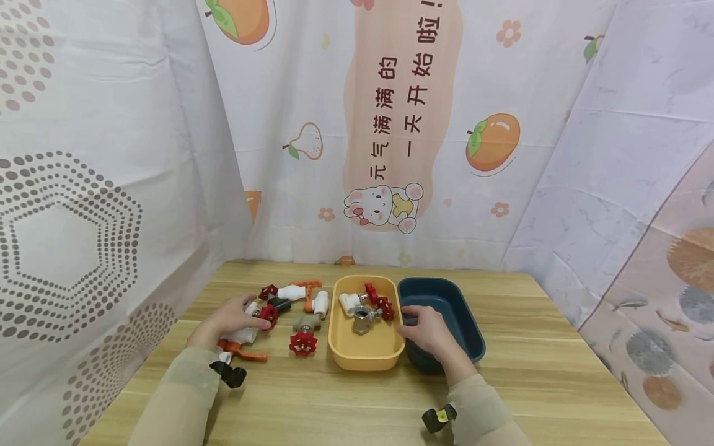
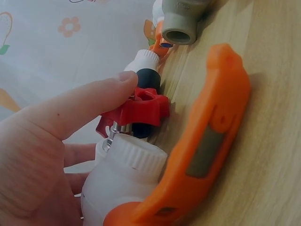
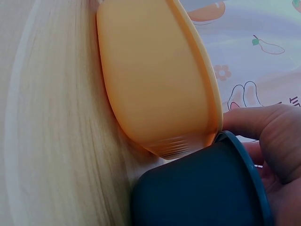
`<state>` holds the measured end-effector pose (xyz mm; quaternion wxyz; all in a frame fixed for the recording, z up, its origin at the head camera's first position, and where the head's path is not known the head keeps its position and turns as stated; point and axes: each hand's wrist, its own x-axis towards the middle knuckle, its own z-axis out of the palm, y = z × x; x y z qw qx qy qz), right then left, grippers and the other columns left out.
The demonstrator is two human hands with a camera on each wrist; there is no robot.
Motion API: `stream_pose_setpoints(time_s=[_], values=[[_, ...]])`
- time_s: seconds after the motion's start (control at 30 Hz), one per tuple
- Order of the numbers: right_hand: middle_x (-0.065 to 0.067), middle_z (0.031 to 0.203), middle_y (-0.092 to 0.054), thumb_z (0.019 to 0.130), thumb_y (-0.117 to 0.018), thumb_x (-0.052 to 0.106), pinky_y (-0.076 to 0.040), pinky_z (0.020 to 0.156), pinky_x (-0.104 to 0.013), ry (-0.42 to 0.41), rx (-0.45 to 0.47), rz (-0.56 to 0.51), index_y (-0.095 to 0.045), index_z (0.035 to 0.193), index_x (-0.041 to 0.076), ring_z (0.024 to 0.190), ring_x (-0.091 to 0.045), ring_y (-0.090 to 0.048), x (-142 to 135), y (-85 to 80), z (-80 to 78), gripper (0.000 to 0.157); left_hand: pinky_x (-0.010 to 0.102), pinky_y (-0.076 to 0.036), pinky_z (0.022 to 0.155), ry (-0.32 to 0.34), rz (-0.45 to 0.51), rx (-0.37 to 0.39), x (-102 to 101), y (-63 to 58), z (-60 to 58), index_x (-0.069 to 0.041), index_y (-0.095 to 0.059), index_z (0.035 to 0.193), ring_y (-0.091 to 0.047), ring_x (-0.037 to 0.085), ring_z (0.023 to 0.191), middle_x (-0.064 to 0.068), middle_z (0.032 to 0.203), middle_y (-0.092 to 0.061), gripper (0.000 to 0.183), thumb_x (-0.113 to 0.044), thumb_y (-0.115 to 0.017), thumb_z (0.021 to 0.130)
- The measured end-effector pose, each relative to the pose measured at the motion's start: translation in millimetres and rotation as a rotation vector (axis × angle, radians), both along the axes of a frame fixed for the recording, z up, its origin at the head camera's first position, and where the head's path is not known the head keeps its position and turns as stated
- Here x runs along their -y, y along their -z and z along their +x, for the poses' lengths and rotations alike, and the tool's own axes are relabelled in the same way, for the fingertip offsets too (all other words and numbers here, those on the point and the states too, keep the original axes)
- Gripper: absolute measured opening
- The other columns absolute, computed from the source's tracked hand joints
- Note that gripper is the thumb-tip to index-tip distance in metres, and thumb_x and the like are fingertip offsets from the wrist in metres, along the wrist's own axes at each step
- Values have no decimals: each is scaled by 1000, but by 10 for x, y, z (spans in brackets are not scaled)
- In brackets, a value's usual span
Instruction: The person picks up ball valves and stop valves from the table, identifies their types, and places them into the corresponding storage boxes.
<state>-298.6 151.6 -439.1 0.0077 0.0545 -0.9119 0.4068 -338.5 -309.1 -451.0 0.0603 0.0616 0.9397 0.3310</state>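
Observation:
My left hand (image 1: pixel 234 317) holds a valve by its red handwheel (image 2: pixel 141 106), thumb on the wheel's near side and fingers partly hidden behind it. Right beside that hand lies a white ball valve (image 2: pixel 122 169) with a long orange lever handle (image 2: pixel 221 103). My right hand (image 1: pixel 426 331) rests at the adjoining rims of a yellow bin (image 1: pixel 357 358) and a dark blue bin (image 1: pixel 474 334). One digit meets the yellow rim in the right wrist view, while the other fingers are partly hidden behind the blue rim. Inside the yellow bin are several valves, including a metal one (image 1: pixel 362 319).
Between the left hand and the yellow bin lie a grey valve with a red handwheel (image 1: pixel 303 342) and a white valve with an orange handle (image 1: pixel 319 303). Another white valve (image 1: pixel 291 292) sits farther back. A printed curtain (image 1: pixel 312 217) hangs behind the wooden table (image 1: pixel 312 409).

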Motion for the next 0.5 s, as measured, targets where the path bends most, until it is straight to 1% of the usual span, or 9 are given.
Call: stream_pose_setpoints(time_s=[0.13,0.27,0.5], values=[[-18,128,-66,88,-79,13,-59,82,-44,-1,-6,1,-65,133,0,105,-30,-70,-4,5,-5,49,69,-31,108,-11,13,5,-3,6,-4,9,-34,152,-33,56,138,37,152,-35,106,-46,-86,79],[-18,128,-66,88,-79,13,-59,82,-43,-2,-5,-4,-65,133,1,105,-30,-70,-6,11,-4,49,69,-30,108,-18,23,5,3,40,-31,9,-35,152,-34,55,138,36,152,-36,104,-46,-86,79],[-17,127,-67,88,-79,13,-59,81,-43,-4,-5,2,-65,132,0,105,-30,-69,-14,25,-9,48,68,-32,107,-16,15,-21,31,98,-68,8,-38,151,-37,54,136,36,150,-39,103,-47,-86,78]])
